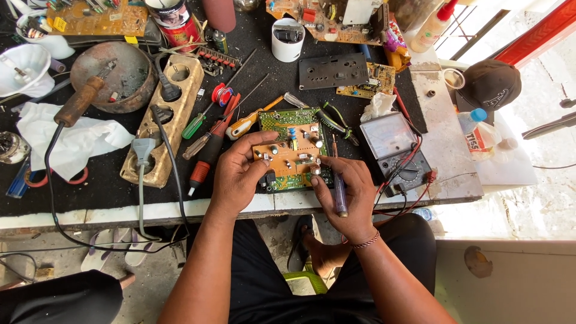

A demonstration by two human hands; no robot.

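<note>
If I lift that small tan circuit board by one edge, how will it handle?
The tan circuit board probably stays stiff and light; the left hand steadies it with fingertips alone. Its upright components look fragile, so edge grips seem safest. Resting on the green board, it may slide if pushed.

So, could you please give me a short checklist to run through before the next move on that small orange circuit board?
1. Small orange circuit board steadied: ok, the left hand grips its left edge.
2. Tool in hand: ok, the right hand holds a slim purple-handled tool.
3. Tool tip placed on the board: cannot tell, the fingers hide it.
4. Support underneath: ok, the orange board rests over a green circuit board on the workbench.
5. Meter within reach: ok, it sits just right of the boards.
6. Soldering iron out of the way: ok, it lies far left, apart from both hands.
</note>
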